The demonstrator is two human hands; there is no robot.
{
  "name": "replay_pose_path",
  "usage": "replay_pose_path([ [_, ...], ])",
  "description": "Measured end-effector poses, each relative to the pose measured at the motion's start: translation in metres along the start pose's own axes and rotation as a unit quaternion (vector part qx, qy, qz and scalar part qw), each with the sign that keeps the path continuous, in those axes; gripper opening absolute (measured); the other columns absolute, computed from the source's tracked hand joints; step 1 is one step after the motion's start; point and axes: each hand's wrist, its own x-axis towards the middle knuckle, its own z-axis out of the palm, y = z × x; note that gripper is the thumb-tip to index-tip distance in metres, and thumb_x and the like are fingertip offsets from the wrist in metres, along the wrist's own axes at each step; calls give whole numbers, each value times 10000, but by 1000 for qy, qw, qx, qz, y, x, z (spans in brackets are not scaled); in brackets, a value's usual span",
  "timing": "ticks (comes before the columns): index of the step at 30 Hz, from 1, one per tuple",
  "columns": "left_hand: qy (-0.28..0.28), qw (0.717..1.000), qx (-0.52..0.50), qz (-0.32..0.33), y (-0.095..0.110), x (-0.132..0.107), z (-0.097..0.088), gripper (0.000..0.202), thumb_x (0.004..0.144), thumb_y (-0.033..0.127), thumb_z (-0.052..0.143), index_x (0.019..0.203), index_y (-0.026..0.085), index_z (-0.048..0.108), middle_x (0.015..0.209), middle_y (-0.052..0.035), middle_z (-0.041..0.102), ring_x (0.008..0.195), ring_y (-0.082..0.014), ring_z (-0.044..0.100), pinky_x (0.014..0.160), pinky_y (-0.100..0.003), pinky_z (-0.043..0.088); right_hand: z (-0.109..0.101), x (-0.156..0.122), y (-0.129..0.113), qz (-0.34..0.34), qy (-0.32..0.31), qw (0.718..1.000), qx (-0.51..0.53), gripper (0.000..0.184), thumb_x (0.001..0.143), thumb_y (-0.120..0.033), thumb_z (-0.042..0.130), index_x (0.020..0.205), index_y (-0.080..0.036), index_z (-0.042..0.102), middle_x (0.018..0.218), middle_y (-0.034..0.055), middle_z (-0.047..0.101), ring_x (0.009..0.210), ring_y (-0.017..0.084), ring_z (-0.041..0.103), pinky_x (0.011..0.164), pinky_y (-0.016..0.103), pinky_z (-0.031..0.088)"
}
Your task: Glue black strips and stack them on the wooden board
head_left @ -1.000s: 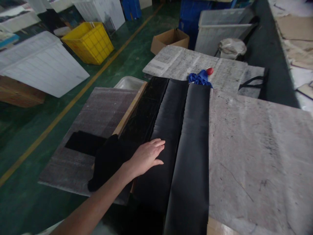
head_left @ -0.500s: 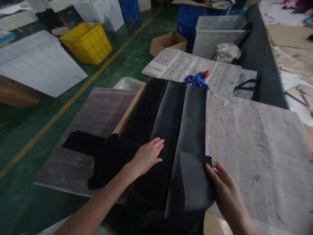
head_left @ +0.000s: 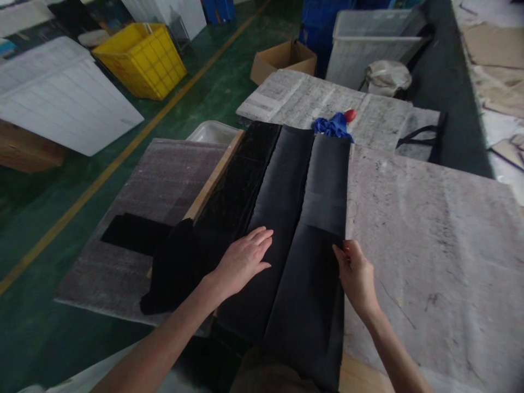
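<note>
Long black sheet strips lie side by side on the work surface. My left hand [head_left: 245, 259] rests flat, fingers stretched, on the middle strip [head_left: 286, 169]. At the right strip [head_left: 327, 169], my right hand [head_left: 357, 273] pinches the upper right corner of a loose black sheet [head_left: 309, 289], which lies over the strip's near part. A darker, shiny strip [head_left: 241, 185] runs along a wooden bar [head_left: 215, 174] on the left. Bunched black fabric [head_left: 172, 273] sits left of my left forearm, with a flat black piece [head_left: 135, 233] beside it.
Worn pale boards [head_left: 421, 234] extend to the right and behind. A blue cloth [head_left: 333, 126] and a red round object [head_left: 350, 115] lie beyond the strips. Farther off stand a cardboard box [head_left: 282, 60], a yellow crate [head_left: 143, 60] and white bins [head_left: 69, 93].
My right hand has moved up and slightly left with the sheet's corner, and the sheet, curled before, now lies flatter along the right strip. My left hand has stayed almost in place.
</note>
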Motion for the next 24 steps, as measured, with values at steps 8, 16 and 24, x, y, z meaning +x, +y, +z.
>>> replay_pose_path([
  [8, 21, 999, -23, -23, -1, -6, 8, 535, 823, 272, 775, 1290, 140, 549, 1423, -121, 551, 1373, -254, 487, 1105, -398, 494, -1, 15, 5, 34, -42, 999, 7, 432, 856, -661, 486, 751, -243, 452, 577, -39, 476, 522, 133, 468, 480, 236, 376],
  [16, 45, 999, 3, 25, 22, -6, 10, 484, 922, 184, 641, 1381, 162, 488, 1450, -89, 533, 1394, -223, 457, 1156, -376, 441, -1, 19, 5, 50, -61, 997, 12, 410, 839, -632, 510, 734, -248, 413, 582, -43, 454, 527, 125, 447, 486, 235, 359],
  [24, 46, 991, -4, 123, 39, 11, 52, 545, 980, 401, 555, 1444, 144, 431, 1559, -85, 430, 1490, -248, 307, 1247, -453, 278, -2, 19, 7, 55, -54, 997, 15, 438, 856, -637, 503, 693, -248, 383, 554, -73, 360, 495, 105, 382, 475, 223, 325],
])
